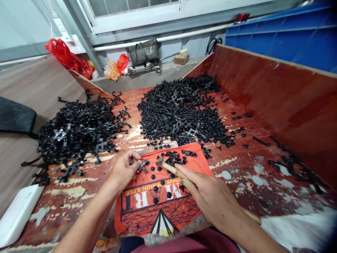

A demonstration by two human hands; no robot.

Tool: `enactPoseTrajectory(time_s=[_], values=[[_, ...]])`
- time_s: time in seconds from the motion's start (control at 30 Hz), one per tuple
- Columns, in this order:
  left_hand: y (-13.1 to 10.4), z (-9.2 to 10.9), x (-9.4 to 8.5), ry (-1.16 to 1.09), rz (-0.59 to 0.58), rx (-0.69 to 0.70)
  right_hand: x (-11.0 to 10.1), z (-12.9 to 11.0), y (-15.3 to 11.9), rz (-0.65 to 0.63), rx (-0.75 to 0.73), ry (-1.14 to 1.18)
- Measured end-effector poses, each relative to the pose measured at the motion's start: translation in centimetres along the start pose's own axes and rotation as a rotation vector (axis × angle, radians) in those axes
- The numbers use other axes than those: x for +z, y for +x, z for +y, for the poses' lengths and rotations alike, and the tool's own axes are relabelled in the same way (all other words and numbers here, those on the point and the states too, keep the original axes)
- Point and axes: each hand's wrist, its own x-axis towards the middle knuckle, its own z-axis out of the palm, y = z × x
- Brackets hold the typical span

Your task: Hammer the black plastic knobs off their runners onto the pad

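Note:
My left hand (126,168) pinches a small black hinged linkage piece (142,166) between thumb and fingers, just above the left edge of an orange printed cloth (139,219). In my right hand (204,184) is a small hammer (170,167), gripped by its wooden handle. Its head hovers or rests close to the right of the linkage; whether it touches the cloth I cannot tell. Several black round-headed caps (162,182) are spread over the cloth between my hands. Beyond the hammer head lies a small heap of similar caps (177,157).
A large heap of black parts (181,112) covers the table's middle, and a heap of linkages (79,123) lies at left. A wooden board (268,91) walls the right side. A white box-shaped object (21,214) lies at the left front. Behind stands a grey bag (144,52).

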Motion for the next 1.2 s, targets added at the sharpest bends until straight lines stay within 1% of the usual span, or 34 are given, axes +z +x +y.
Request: enactPoseTrajectory(time_s=[0.1, 0.2, 0.27, 0.47, 0.57, 0.67, 0.8, 0.83, 0.93, 0.97, 1.07, 1.1, 1.13, 1.2], values=[[0.1, -0.3, -0.1, -0.003, -0.009, 0.036, -0.3, -0.4, 0.4, 0.019, -0.031, -0.025], [0.2, -0.4, -0.1, 0.021, 0.014, 0.109, -0.2, -0.6, 0.5, 0.034, -0.064, -0.029], [0.3, -0.5, -0.1, 0.027, 0.024, 0.130, 0.0, -0.5, 0.6, 0.043, -0.086, -0.033], [0.5, -0.7, 0.0, -0.034, 0.025, 0.089, 0.6, -0.4, 1.6, 0.083, -0.101, -0.040], [0.4, -0.6, 0.1, -0.058, 0.033, 0.092, 0.5, -0.9, 2.2, 0.084, -0.083, -0.034], [0.3, -0.5, 0.1, -0.058, 0.031, 0.090, 0.1, -1.6, 2.4, 0.083, -0.099, 0.008], [0.2, -0.6, 0.0, -0.049, 0.001, 0.058, 0.4, -2.1, 2.6, 0.130, -0.127, 0.033], [0.2, -0.6, 0.1, -0.053, -0.006, 0.056, 0.6, -2.2, 2.7, 0.108, -0.129, -0.001], [0.2, -0.6, 0.1, -0.072, -0.012, 0.053, 1.1, -2.4, 3.1, -0.027, -0.116, -0.138], [0.2, -0.6, 0.2, -0.079, -0.008, 0.050, 1.1, -2.4, 3.2, -0.039, -0.111, -0.143], [0.2, -0.7, 0.3, -0.087, 0.003, 0.050, 0.8, -2.6, 3.3, 0.061, -0.109, -0.044], [0.3, -0.8, 0.3, -0.085, 0.004, 0.053, 0.7, -2.6, 3.4, 0.074, -0.104, -0.041], [0.3, -0.9, 0.3, -0.081, 0.006, 0.060, 0.7, -2.6, 3.4, 0.051, -0.096, -0.068], [0.5, -1.2, 0.3, -0.076, 0.013, 0.081, 0.6, -2.7, 3.6, -0.039, -0.080, -0.162]])
